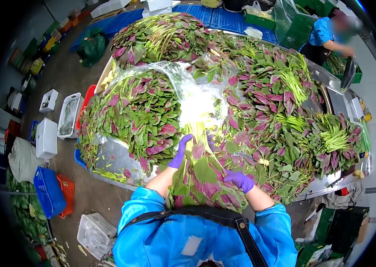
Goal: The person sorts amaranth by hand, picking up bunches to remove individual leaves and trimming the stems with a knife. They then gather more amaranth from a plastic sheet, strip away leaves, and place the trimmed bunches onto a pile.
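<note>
A bunch of red-and-green amaranth (206,175) is held upright in front of my chest, its pale stems pointing away from me and its leaves toward me. My left hand (181,151), in a purple glove, is closed around the stems. Purple fingers also show on the stems' far side. My right hand (240,180), gloved alike, is closed at the right edge of the same bunch, its fingertips partly behind leaves. A large leafy pile (143,115) lies to the left. Loose amaranth (281,160) and a knife-like blade (242,155) lie to the right.
Tied-looking amaranth bundles (337,138) rest on the metal table (114,158). Clear plastic film (174,73) lies mid-table under glare. Blue (49,191) and white crates (70,115) stand on the left floor. A co-worker in blue (320,33) handles something dark at the far right.
</note>
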### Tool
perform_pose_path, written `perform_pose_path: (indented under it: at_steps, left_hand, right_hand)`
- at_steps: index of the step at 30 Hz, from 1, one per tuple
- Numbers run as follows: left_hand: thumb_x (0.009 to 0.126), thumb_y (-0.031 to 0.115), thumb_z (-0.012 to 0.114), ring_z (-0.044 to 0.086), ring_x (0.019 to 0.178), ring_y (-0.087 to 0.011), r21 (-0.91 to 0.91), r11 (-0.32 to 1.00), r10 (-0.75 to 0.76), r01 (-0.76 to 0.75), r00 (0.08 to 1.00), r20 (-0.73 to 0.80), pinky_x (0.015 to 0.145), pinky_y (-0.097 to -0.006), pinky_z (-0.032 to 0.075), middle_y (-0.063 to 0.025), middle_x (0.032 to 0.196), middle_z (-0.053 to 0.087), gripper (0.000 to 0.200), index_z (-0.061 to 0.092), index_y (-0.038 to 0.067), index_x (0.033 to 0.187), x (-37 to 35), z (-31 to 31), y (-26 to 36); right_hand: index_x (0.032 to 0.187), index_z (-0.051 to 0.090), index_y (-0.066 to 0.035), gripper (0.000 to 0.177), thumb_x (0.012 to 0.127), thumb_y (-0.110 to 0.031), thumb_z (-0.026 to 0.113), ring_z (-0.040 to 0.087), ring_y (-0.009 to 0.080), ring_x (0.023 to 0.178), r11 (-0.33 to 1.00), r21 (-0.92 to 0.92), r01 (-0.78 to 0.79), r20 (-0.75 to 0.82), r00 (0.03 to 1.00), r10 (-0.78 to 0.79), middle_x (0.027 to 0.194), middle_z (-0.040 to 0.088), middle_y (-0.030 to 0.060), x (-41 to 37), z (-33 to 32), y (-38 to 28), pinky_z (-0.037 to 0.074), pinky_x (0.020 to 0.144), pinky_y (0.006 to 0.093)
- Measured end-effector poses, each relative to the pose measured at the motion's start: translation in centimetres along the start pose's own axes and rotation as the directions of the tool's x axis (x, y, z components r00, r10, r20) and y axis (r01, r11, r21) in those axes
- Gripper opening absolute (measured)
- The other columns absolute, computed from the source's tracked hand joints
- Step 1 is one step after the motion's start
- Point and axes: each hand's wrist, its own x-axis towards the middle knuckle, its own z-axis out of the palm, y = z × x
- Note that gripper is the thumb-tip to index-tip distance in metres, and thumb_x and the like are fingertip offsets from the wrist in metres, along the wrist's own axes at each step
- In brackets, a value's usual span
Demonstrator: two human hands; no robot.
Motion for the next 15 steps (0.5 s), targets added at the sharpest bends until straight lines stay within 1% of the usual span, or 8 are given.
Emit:
perform_pose_path:
  at_steps: [1,2,3,4,6,7,10,15]
  left_hand:
    - [0.076,0.047,0.047,0.052,0.097,-0.0260,0.009,0.988,-0.155,0.156,0.984,-0.083,0.089,-0.0401,0.040,-0.0132,0.113,0.050,0.073,0.031,0.001,0.130,-1.0,0.1,-0.2]
    - [0.081,0.054,0.040,0.051,0.105,-0.0265,0.004,0.951,-0.305,0.310,0.938,-0.165,0.094,-0.0399,0.039,-0.0142,0.124,0.046,0.074,0.028,0.002,0.134,-2.0,0.1,-0.3]
    - [0.086,0.059,0.028,0.047,0.114,-0.0230,0.234,0.921,-0.220,0.312,0.910,-0.350,0.095,-0.0374,0.040,-0.0145,0.133,0.038,0.075,0.025,0.003,0.136,-2.8,-1.7,-0.6]
    - [0.086,0.059,0.028,0.047,0.114,-0.0230,0.231,0.922,-0.218,0.312,0.909,-0.356,0.095,-0.0374,0.040,-0.0145,0.133,0.038,0.075,0.025,0.003,0.136,-3.5,-4.1,-1.0]
    - [0.090,0.054,0.024,0.049,0.113,-0.0215,0.573,0.774,-0.074,0.268,0.938,-0.339,0.093,-0.0350,0.042,-0.0134,0.129,0.042,0.067,0.029,0.005,0.135,-5.2,-6.9,-1.4]
    - [0.094,0.043,0.026,0.047,0.114,-0.0177,0.390,0.858,-0.173,0.336,0.902,-0.397,0.094,-0.0296,0.040,-0.0112,0.130,0.042,0.055,0.032,0.006,0.134,-6.7,-7.0,-1.0]
    - [0.094,0.041,0.030,0.048,0.113,-0.0178,0.495,0.707,-0.216,0.506,0.820,-0.530,0.093,-0.0299,0.040,-0.0105,0.132,0.040,0.054,0.030,0.005,0.134,-11.7,-12.7,-0.3]
    - [0.090,0.041,0.041,0.050,0.110,-0.0188,0.478,0.686,-0.209,0.549,0.778,-0.593,0.092,-0.0307,0.040,-0.0101,0.126,0.047,0.055,0.036,0.004,0.130,-16.6,-13.1,-3.2]
  right_hand:
    - [0.131,0.034,-0.002,0.060,0.079,-0.019,0.059,0.047,0.0206,0.114,0.972,0.230,-0.048,-0.064,0.996,0.065,0.127,0.046,0.0122,-0.2,0.3,0.9,0.036,0.097,0.0313]
    - [0.131,0.034,-0.002,0.060,0.079,-0.019,0.059,0.047,0.0206,0.114,0.969,0.239,-0.058,-0.060,0.995,0.074,0.127,0.046,0.0122,-0.4,0.6,1.5,0.036,0.097,0.0313]
    - [0.127,0.040,-0.002,0.051,0.082,-0.021,0.056,0.050,0.0199,0.109,0.924,0.366,-0.109,-0.105,0.982,0.157,0.122,0.049,0.0117,-0.5,1.1,1.6,0.038,0.094,0.0308]
    - [0.123,0.046,-0.002,0.044,0.085,-0.022,0.052,0.054,0.0191,0.104,0.862,0.486,-0.147,-0.139,0.960,0.242,0.118,0.053,0.0112,-0.6,1.5,1.5,0.041,0.092,0.0302]
    - [0.122,0.047,-0.003,0.041,0.087,-0.023,0.051,0.055,0.0193,0.102,0.850,0.510,-0.130,-0.154,0.959,0.239,0.117,0.054,0.0117,-0.9,2.1,1.2,0.043,0.090,0.0308]
    - [0.122,0.046,-0.003,0.042,0.087,-0.024,0.052,0.055,0.0194,0.103,0.841,0.528,-0.115,-0.155,0.961,0.229,0.117,0.054,0.0118,-0.8,1.0,2.5,0.043,0.090,0.0312]
    - [0.123,0.045,-0.003,0.043,0.087,-0.026,0.051,0.054,0.0194,0.104,0.802,0.589,-0.094,-0.161,0.960,0.231,0.118,0.053,0.0117,-1.7,1.7,2.1,0.043,0.090,0.0314]
    - [0.125,0.043,-0.003,0.048,0.087,-0.031,0.052,0.053,0.0182,0.105,0.803,0.593,-0.063,-0.172,0.964,0.202,0.121,0.051,0.0107,-1.8,3.0,-0.1,0.043,0.091,0.0300]
